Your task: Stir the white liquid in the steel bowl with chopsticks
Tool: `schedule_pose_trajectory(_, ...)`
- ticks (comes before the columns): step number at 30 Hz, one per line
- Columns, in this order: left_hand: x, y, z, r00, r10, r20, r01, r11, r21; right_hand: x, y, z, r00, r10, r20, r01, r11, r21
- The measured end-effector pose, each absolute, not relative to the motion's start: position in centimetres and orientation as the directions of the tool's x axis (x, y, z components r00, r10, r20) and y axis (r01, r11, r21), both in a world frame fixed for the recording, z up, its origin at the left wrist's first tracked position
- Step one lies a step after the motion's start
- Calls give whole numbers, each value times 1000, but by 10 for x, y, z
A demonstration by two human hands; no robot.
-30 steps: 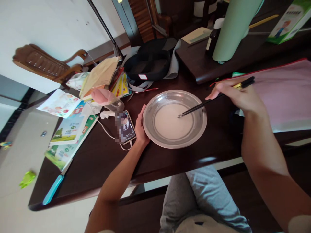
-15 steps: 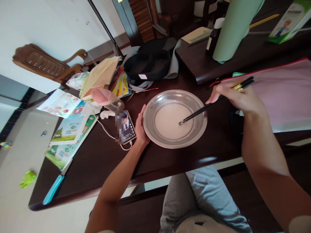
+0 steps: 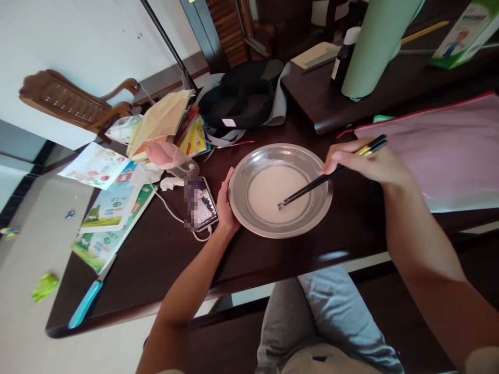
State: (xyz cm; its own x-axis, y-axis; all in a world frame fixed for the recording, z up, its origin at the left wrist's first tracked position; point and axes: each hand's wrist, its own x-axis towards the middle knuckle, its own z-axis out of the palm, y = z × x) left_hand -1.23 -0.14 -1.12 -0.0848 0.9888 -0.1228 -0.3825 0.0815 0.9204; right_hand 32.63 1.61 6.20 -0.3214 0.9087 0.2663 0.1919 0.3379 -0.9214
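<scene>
A round metal basin (image 3: 323,205) holding a pale milky liquid (image 3: 268,192) sits on the dark wooden table (image 3: 163,259). My right hand (image 3: 366,161) is closed on a pair of black chopsticks (image 3: 312,186); their tips dip into the liquid near the basin's near side. My left hand (image 3: 225,205) rests against the basin's left rim with its fingers curved along it, steadying it. A phone (image 3: 200,203) with a lit screen lies just left of that hand.
Books and papers (image 3: 113,208) pile up at the table's left, with a black bag (image 3: 237,101) behind the basin. A pink folder (image 3: 448,150) lies on the right. A green cylinder (image 3: 374,47) and a dark bottle (image 3: 343,57) stand at the back. A wooden chair (image 3: 74,104) stands at far left.
My right hand has moved left and down, bringing the chopstick tips from the middle of the liquid toward its near side. The left hand and the basin have stayed put.
</scene>
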Motion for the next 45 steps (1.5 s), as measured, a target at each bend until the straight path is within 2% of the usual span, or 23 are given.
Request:
schedule_pose_trajectory(3,-12,-1,-12,-89,989,-119,-388,76,919,321,17,61,-342,908,243,228,331,-916)
schedule_pose_trajectory(6,-11,-1,-12,-95,989,-112,-395,66,916,330,19,60,-154,937,313,240,343,-908)
schedule_pose_trajectory(8,-11,-1,-11,-101,989,-112,-396,63,916,336,19,59,-91,938,335,199,346,-917)
schedule_pose_trajectory(14,-12,-2,-9,-92,988,-128,-383,83,920,321,16,63,-380,899,220,212,316,-925)
schedule_pose_trajectory(16,-12,-2,-10,-89,989,-121,-383,78,920,320,17,62,-347,907,238,239,331,-913)
schedule_pose_trajectory(18,-12,-2,-10,-93,989,-114,-384,70,921,326,18,61,-225,930,291,260,345,-902)
schedule_pose_trajectory(21,-12,-2,-10,-96,989,-113,-384,68,921,336,19,60,-101,936,338,199,352,-915)
schedule_pose_trajectory(24,-12,-2,-10,-93,988,-121,-386,76,919,333,17,61,-228,927,298,158,337,-928)
schedule_pose_trajectory(27,-11,-2,-9,-90,988,-124,-390,80,917,322,16,62,-380,894,239,199,331,-922)
schedule_pose_trajectory(29,-11,-2,-9,-88,989,-119,-387,76,919,320,17,62,-347,904,248,238,341,-910)
schedule_pose_trajectory(31,-11,-2,-9,-87,990,-111,-382,69,922,326,18,61,-205,933,297,272,345,-898)
schedule_pose_trajectory(34,-11,-2,-9,-94,990,-108,-385,64,921,334,19,60,-52,941,335,224,338,-914)
schedule_pose_trajectory(40,-12,-2,-10,-80,990,-117,-370,79,926,320,16,63,-353,906,234,197,317,-928)
schedule_pose_trajectory(42,-12,-2,-10,-73,991,-113,-371,78,925,319,17,62,-332,909,251,214,331,-919)
schedule_pose_trajectory(45,-12,-2,-10,-82,991,-103,-369,66,927,329,18,60,-147,939,311,229,338,-913)
